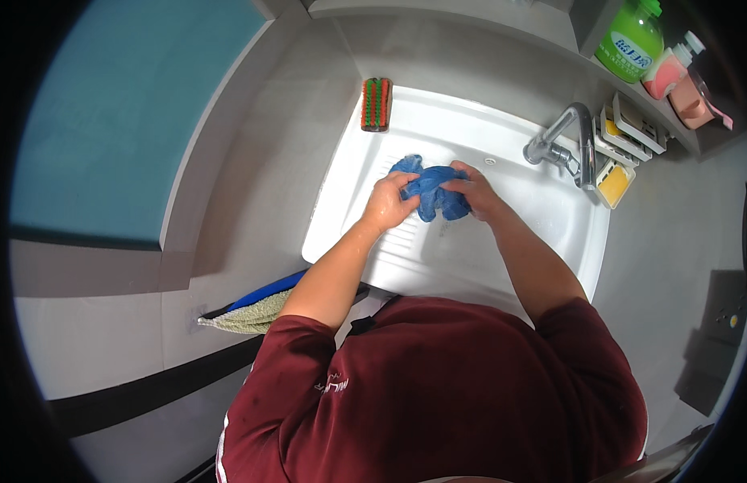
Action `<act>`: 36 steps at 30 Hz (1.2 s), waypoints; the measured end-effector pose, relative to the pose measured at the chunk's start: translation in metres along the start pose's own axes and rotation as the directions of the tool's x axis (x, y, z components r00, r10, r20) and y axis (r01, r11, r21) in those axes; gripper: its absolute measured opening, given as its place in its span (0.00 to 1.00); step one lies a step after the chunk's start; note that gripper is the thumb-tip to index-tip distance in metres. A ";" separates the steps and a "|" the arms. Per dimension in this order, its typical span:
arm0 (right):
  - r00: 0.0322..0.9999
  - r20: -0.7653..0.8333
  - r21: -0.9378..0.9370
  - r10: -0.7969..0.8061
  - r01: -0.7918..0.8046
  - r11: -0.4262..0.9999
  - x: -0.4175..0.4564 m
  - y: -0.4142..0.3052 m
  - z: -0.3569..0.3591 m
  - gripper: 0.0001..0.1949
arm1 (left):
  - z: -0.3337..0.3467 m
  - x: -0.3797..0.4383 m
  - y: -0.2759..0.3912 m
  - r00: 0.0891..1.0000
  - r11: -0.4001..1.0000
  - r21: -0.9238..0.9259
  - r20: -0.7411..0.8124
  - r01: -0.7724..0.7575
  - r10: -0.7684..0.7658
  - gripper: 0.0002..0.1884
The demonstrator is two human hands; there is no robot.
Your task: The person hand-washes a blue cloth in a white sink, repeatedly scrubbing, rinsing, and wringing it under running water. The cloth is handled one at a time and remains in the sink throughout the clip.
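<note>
A wet, bunched blue cloth [434,190] is held between my two hands over a white laundry sink [470,253]. My left hand [392,200] grips its left part, with suds on the skin and on the fabric. On the cloth's right side, my right hand [475,190] has its fingers closed on the folds. Below the hands, the ribbed washboard slope [397,241] shows at the left of the basin. Part of the cloth is hidden by my fingers.
A scrub brush [376,104] with red and green bristles lies at the sink's back left corner. The chrome faucet [551,145] stands at the back right, beside soap dishes [615,184]. Bottles [632,45] stand on a shelf above. Towels [252,311] hang at the left.
</note>
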State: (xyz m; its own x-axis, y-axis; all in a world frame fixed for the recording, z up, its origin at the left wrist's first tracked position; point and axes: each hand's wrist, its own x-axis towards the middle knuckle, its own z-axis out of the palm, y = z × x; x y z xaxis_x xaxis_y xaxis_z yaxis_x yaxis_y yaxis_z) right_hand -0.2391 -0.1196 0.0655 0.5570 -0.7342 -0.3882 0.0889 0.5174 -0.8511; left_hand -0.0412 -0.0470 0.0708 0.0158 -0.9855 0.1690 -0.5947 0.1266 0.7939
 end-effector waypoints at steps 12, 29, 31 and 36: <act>0.871 0.032 -0.840 -0.491 0.290 0.460 0.016 0.012 -0.057 0.12 | -0.054 0.033 0.003 0.901 0.850 -0.452 -0.195 0.269 -0.389 0.12; 0.870 0.246 -0.868 -0.428 0.394 0.302 -0.020 -0.137 0.004 0.10 | -0.126 0.078 0.106 0.875 0.795 0.513 0.159 0.323 -0.458 0.12; 0.804 0.270 -0.888 -0.530 0.420 0.185 -0.033 -0.150 0.011 0.12 | -0.123 0.090 0.092 0.892 0.678 0.673 0.057 0.297 -0.448 0.13; 0.656 0.277 -0.802 -0.702 0.561 0.207 -0.046 -0.186 0.023 0.22 | -0.138 0.103 0.128 0.920 0.860 -0.374 -0.043 0.346 -0.389 0.14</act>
State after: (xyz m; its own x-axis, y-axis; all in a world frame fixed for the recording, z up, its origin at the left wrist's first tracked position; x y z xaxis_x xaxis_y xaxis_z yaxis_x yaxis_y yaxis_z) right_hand -0.2619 -0.1719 0.2502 0.5321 -0.7228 0.4409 -0.3315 -0.6570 -0.6771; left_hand -0.0050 -0.1162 0.2706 0.2802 -0.9514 -0.1278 -0.2052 -0.1894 0.9602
